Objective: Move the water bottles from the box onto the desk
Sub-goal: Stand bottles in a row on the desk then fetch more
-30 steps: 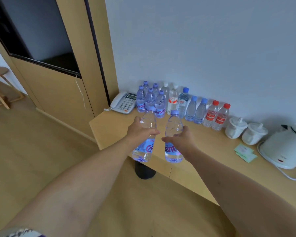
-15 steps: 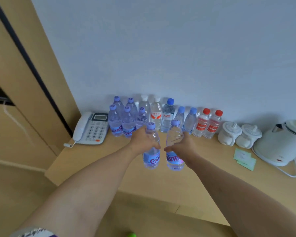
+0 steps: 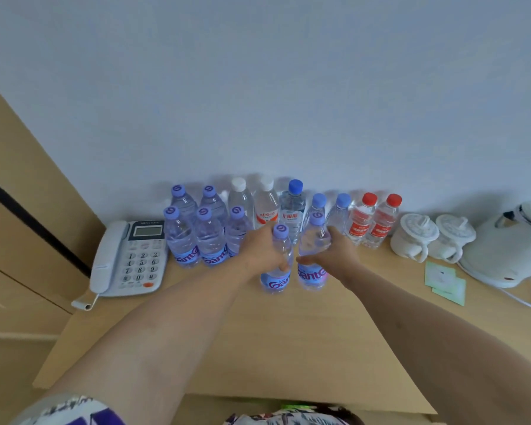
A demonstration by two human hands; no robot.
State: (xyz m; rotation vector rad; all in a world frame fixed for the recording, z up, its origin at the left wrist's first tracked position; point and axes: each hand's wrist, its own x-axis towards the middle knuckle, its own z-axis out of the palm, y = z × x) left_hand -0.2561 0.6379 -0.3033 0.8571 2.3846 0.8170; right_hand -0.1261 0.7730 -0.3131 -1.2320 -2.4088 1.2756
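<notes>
Already your left hand (image 3: 262, 251) gripped one Ganten bottle (image 3: 278, 262) and your right hand (image 3: 334, 251) another (image 3: 313, 256), both upright just above or on the desk (image 3: 288, 338); contact was unclear. Release early and either could topple into the crowded row (image 3: 288, 207) just beyond your knuckles. Behind them stood twelve bottles: five Ganten, two white-capped, three blue-capped, two red-capped. No box showed.

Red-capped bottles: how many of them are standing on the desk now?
2. One red-capped bottle stands near the wall, right of the blue-capped ones; the second red-capped bottle stands beside it, left of the white cups. None seems hidden.
</notes>
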